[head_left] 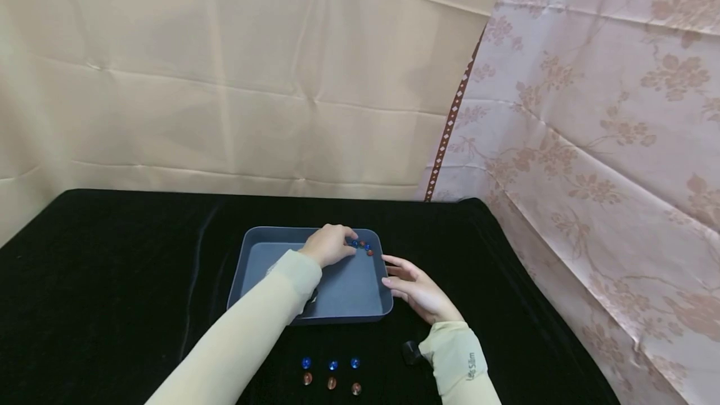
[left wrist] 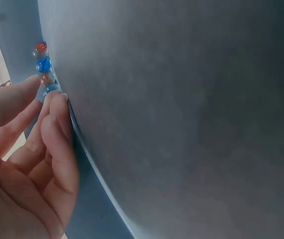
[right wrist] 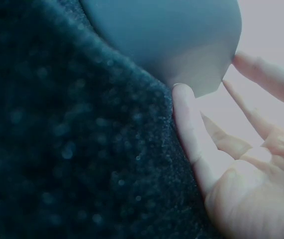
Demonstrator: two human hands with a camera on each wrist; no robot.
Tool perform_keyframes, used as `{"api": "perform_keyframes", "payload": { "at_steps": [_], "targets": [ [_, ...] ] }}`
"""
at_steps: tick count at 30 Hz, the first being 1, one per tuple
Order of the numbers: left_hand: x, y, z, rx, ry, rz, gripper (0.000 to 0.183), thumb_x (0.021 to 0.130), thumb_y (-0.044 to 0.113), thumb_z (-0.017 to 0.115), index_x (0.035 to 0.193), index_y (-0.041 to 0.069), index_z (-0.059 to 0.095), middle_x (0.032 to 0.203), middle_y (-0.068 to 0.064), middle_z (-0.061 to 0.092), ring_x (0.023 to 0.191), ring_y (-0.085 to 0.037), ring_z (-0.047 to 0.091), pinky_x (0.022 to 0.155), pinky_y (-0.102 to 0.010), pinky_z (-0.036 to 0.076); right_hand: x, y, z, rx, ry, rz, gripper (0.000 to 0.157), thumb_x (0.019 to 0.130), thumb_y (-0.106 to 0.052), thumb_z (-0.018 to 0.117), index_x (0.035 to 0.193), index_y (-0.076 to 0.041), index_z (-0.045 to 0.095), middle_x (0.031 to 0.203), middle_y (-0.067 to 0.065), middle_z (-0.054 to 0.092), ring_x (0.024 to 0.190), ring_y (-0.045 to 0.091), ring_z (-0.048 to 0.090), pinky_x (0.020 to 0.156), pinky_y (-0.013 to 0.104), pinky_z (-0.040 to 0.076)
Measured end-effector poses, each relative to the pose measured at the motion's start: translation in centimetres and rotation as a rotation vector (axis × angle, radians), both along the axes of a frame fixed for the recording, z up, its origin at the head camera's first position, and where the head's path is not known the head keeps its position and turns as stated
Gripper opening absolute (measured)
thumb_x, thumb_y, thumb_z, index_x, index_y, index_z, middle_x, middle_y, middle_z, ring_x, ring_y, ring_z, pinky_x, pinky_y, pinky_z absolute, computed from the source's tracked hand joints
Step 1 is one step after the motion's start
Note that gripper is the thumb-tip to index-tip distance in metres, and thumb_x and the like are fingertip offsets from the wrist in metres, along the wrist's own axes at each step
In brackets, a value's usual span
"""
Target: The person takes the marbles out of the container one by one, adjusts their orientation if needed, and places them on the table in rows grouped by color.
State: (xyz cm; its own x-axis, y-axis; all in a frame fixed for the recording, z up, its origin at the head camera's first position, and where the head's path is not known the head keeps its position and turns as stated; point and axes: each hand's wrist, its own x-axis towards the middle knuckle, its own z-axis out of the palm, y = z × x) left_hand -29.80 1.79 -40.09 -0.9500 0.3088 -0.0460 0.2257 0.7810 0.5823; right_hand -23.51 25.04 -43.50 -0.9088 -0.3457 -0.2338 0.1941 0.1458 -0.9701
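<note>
In the head view, a blue-grey tray [head_left: 343, 295] lies on the black cloth. My left hand [head_left: 329, 245] reaches into its far right corner, fingers curled. In the left wrist view, its thumb and fingertips are around a blue marble [left wrist: 50, 88], the end one of a short row along the tray wall. Beyond it sit an orange-red marble [left wrist: 47, 78], another blue marble [left wrist: 43, 65] and a red marble [left wrist: 41, 48]. My right hand [head_left: 416, 289] is at the tray's right side. Its extended fingers and thumb touch the tray's outside [right wrist: 196, 74] in the right wrist view.
In front of the tray, blue marbles [head_left: 333, 365] lie in a row with reddish marbles [head_left: 332, 383] behind them on the near side. A small black object [head_left: 412, 352] shows by the right wrist. A cream curtain [head_left: 225, 80] and a floral curtain [head_left: 607, 130] hang around the table.
</note>
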Motion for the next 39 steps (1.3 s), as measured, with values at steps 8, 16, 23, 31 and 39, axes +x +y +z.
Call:
{"api": "perform_keyframes", "payload": {
  "at_steps": [8,16,23,31,39],
  "targets": [
    [-0.3,0.8,0.1,-0.037,0.022,-0.002,0.027,0.094,0.024,0.069,0.119,0.015,0.071,0.128,-0.008,0.067,0.115,-0.025,0.064,0.1,-0.045,0.051,-0.1,0.1,-0.1,-0.005,0.003,-0.003,0.063,0.095,-0.02,0.065,0.151,-0.015,0.037,0.153,0.022,0.037,0.126,0.026,0.055,0.105,0.037,0.046],
    [-0.6,1.5,-0.3,-0.101,0.058,0.005,0.023,0.093,0.023,0.069,0.114,0.014,0.074,0.117,-0.006,0.072,0.104,-0.022,0.067,0.096,-0.043,0.053,-0.1,0.1,-0.2,-0.003,0.007,0.002,0.062,0.096,-0.02,0.064,0.152,-0.015,0.037,0.153,0.022,0.036,0.127,0.027,0.054,0.106,0.038,0.046],
    [-0.3,2.0,-0.1,-0.161,0.102,-0.026,0.018,0.092,0.023,0.071,0.107,0.012,0.076,0.108,-0.004,0.074,0.09,-0.018,0.067,0.089,-0.04,0.056,0.0,0.1,-0.1,0.005,0.008,-0.01,0.062,0.095,-0.02,0.065,0.151,-0.015,0.038,0.153,0.022,0.037,0.127,0.027,0.055,0.106,0.038,0.046],
    [-0.1,1.9,0.0,-0.153,0.099,-0.043,0.017,0.091,0.024,0.073,0.102,0.012,0.076,0.104,-0.004,0.075,0.083,-0.016,0.065,0.085,-0.038,0.056,0.0,0.0,0.0,0.003,0.013,-0.011,0.059,0.096,-0.019,0.063,0.15,-0.014,0.039,0.152,0.023,0.037,0.127,0.028,0.055,0.106,0.039,0.045],
    [-0.2,1.3,-0.2,-0.024,0.065,0.012,0.016,0.089,0.027,0.075,0.096,0.013,0.076,0.097,-0.004,0.073,0.077,-0.016,0.06,0.073,-0.034,0.055,0.0,0.0,-0.1,0.01,0.01,-0.018,0.059,0.096,-0.02,0.063,0.15,-0.015,0.04,0.152,0.022,0.038,0.127,0.028,0.055,0.109,0.042,0.043]
  ]
}}
